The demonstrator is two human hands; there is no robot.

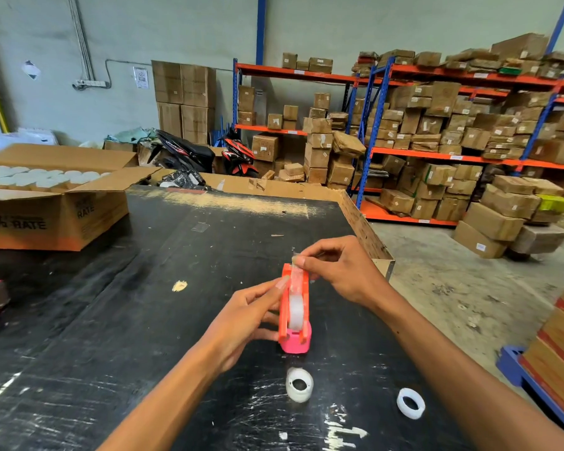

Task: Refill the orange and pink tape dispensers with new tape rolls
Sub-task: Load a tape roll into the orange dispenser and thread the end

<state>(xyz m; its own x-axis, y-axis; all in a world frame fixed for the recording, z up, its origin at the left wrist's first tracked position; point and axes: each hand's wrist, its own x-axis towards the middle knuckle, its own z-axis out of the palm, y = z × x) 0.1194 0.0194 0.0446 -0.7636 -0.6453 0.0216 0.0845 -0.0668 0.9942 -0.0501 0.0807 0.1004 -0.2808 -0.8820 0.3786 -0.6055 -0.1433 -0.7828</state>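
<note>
Fingertips (pixel 298 261) of the right hand (pixel 339 271) pinch the loose end of clear tape (pixel 296 277) at the far tip of the orange plastic tape dispenser (pixel 285 307). Grasping the dispenser's left side, the left hand (pixel 245 320) steadies it above the scuffed black worktable (pixel 144 304). Its long axis runs away from the person, cutter end pointing far, with a translucent roll seated between its orange walls. Just under its near end sits the pink plastic dispenser (pixel 295 345). Two white rings (pixel 299 385) lie nearer, well apart from an open cardboard box (pixel 52 203) at far left.
</note>
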